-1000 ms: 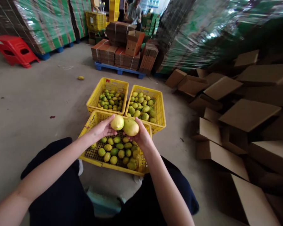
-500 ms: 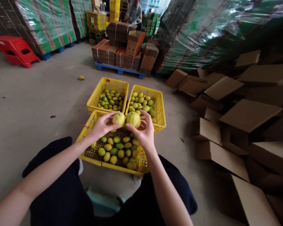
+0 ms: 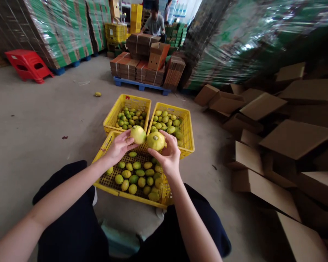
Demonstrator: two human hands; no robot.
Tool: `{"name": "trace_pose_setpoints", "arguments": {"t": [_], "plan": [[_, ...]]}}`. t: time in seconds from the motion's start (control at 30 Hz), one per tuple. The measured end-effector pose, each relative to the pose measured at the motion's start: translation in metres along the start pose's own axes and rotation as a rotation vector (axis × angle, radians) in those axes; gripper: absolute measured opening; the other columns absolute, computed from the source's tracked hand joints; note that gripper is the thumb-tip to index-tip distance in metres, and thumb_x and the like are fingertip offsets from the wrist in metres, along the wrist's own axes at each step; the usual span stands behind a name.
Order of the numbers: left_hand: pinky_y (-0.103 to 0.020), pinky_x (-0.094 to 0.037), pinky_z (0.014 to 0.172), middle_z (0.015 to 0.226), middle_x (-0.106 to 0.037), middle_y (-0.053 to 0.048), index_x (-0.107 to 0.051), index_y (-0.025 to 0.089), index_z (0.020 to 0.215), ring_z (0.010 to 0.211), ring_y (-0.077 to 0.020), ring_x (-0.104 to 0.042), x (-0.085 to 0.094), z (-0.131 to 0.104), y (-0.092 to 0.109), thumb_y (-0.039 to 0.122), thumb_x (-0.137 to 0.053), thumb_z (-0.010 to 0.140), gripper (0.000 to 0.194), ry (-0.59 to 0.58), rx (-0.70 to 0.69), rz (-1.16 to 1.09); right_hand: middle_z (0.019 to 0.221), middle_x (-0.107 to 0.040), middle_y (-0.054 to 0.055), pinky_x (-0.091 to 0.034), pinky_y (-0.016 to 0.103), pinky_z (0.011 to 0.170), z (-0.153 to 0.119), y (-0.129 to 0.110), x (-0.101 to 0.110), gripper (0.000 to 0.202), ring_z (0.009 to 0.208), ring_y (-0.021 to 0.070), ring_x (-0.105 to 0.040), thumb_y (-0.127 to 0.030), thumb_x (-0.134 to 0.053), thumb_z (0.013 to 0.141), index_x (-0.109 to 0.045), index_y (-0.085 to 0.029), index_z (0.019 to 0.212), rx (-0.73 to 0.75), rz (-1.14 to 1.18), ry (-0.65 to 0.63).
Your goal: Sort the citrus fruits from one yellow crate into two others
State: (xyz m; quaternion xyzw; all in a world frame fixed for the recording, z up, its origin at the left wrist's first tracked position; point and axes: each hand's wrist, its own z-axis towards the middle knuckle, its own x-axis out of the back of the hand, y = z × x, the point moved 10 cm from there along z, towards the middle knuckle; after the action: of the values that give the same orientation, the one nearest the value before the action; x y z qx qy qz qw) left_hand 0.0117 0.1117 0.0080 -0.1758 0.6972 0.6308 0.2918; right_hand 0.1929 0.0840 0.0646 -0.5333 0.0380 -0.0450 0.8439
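My left hand (image 3: 120, 147) grips a yellow-green lemon (image 3: 138, 135) between thumb and fingers. Right beside it, my right hand (image 3: 168, 153) holds a yellow lemon (image 3: 156, 141), its stem end facing me. Both fruits are raised above the near yellow crate (image 3: 117, 193), where green and yellow lemons lie over a perforated bottom. Behind it stand two more yellow crates, the back left one (image 3: 106, 122) with mostly green fruit and the back right one (image 3: 191, 134) with yellower fruit.
A single lemon (image 3: 98, 94) lies on the floor. A red stool (image 3: 30, 65) stands at the left. Cardboard bundles rest on a blue pallet (image 3: 142, 86), with a person (image 3: 154, 23) behind them. Cardboard boxes (image 3: 297, 136) are heaped at the right.
Both lemons have turned in my fingers, and the right one now shows its stem end more squarely. The whole view has shifted slightly, showing more of the person at the back.
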Motion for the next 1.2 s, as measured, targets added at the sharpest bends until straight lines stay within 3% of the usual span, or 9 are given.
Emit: {"name": "trace_pose_setpoints", "arguments": {"t": [0.2, 0.33, 0.47, 0.6, 0.7, 0.8, 1.0, 1.1, 1.2], "plan": [[-0.037, -0.055, 0.094, 0.103, -0.073, -0.007, -0.067, 0.017, 0.107, 0.094, -0.0183, -0.070, 0.015, 0.005, -0.017, 0.019, -0.065, 0.086, 0.020, 0.146, 0.118, -0.056, 0.122, -0.066, 0.003, -0.048, 0.046, 0.100, -0.011, 0.050, -0.020, 0.050, 0.119, 0.0284, -0.057, -0.038, -0.061, 0.074, -0.063, -0.029, 0.124, -0.458, 0.379, -0.048], [-0.033, -0.051, 0.095, 0.108, -0.071, -0.007, -0.066, 0.017, 0.107, 0.105, -0.0206, -0.065, 0.008, 0.000, -0.016, 0.038, -0.074, 0.081, 0.034, 0.135, 0.039, 0.059, 0.109, -0.068, 0.001, -0.050, 0.038, 0.093, -0.031, 0.067, -0.035, 0.042, 0.111, 0.0257, -0.059, -0.039, -0.068, 0.070, -0.066, -0.026, 0.110, -0.545, 0.281, -0.075], [-0.029, -0.049, 0.088, 0.096, -0.071, -0.002, -0.064, 0.019, 0.102, 0.097, -0.0190, -0.065, 0.011, -0.008, -0.017, 0.033, -0.089, 0.060, 0.051, 0.199, 0.043, 0.250, 0.085, -0.064, -0.003, -0.053, 0.029, 0.064, -0.044, 0.073, -0.049, 0.047, 0.077, 0.0179, -0.061, -0.036, -0.083, 0.058, -0.060, -0.024, 0.097, -0.633, 0.304, -0.069], [-0.024, -0.048, 0.066, 0.082, -0.071, -0.004, -0.067, 0.015, 0.088, 0.078, -0.0164, -0.065, 0.015, -0.009, -0.015, 0.051, -0.076, 0.071, 0.041, 0.261, 0.065, 0.174, 0.085, -0.063, -0.003, -0.048, 0.024, 0.046, -0.039, 0.067, -0.048, 0.045, 0.070, 0.0168, -0.061, -0.036, -0.082, 0.059, -0.052, -0.025, 0.090, -0.675, 0.511, 0.070], [-0.021, -0.043, 0.052, 0.077, -0.071, -0.004, -0.067, 0.015, 0.086, 0.063, -0.0123, -0.061, 0.012, -0.008, -0.015, 0.050, -0.067, 0.080, 0.035, 0.278, 0.087, 0.007, 0.084, -0.062, -0.004, -0.049, 0.024, 0.049, -0.033, 0.066, -0.036, 0.040, 0.073, 0.0158, -0.061, -0.032, -0.080, 0.059, -0.052, -0.025, 0.087, -0.656, 0.588, 0.200], [-0.020, -0.046, 0.054, 0.084, -0.073, -0.004, -0.068, 0.016, 0.092, 0.066, -0.0116, -0.062, 0.009, -0.006, -0.016, 0.040, -0.067, 0.083, 0.025, 0.257, 0.105, -0.069, 0.083, -0.065, -0.001, -0.055, 0.029, 0.060, -0.034, 0.074, -0.029, 0.029, 0.076, 0.0174, -0.063, -0.036, -0.073, 0.064, -0.058, -0.023, 0.086, -0.718, 0.666, 0.252], [-0.031, -0.055, 0.084, 0.100, -0.073, -0.009, -0.068, 0.014, 0.099, 0.095, -0.0211, -0.070, -0.002, -0.007, -0.023, 0.024, -0.066, 0.086, 0.017, 0.148, 0.165, -0.107, 0.079, -0.070, 0.004, -0.059, 0.040, 0.074, -0.037, 0.083, -0.038, 0.024, 0.080, 0.0234, -0.068, -0.047, -0.057, 0.074, -0.062, -0.024, 0.080, -0.807, 0.818, 0.163], [-0.033, -0.057, 0.084, 0.102, -0.073, -0.010, -0.068, 0.013, 0.104, 0.094, -0.0214, -0.070, -0.007, -0.009, -0.026, 0.025, -0.058, 0.091, 0.020, 0.145, 0.203, -0.155, 0.080, -0.071, 0.003, -0.058, 0.041, 0.081, -0.031, 0.082, -0.035, 0.021, 0.080, 0.0226, -0.068, -0.043, -0.058, 0.075, -0.061, -0.024, 0.080, -0.728, 0.833, 0.158], [-0.028, -0.059, 0.072, 0.089, -0.072, -0.007, -0.067, 0.014, 0.099, 0.077, -0.0170, -0.070, -0.007, -0.010, -0.027, 0.030, -0.058, 0.092, 0.020, 0.187, 0.246, -0.176, 0.081, -0.072, 0.002, -0.058, 0.042, 0.080, -0.030, 0.085, -0.035, 0.020, 0.079, 0.0225, -0.069, -0.040, -0.058, 0.076, -0.062, -0.023, 0.083, -0.744, 0.848, 0.141]]}}
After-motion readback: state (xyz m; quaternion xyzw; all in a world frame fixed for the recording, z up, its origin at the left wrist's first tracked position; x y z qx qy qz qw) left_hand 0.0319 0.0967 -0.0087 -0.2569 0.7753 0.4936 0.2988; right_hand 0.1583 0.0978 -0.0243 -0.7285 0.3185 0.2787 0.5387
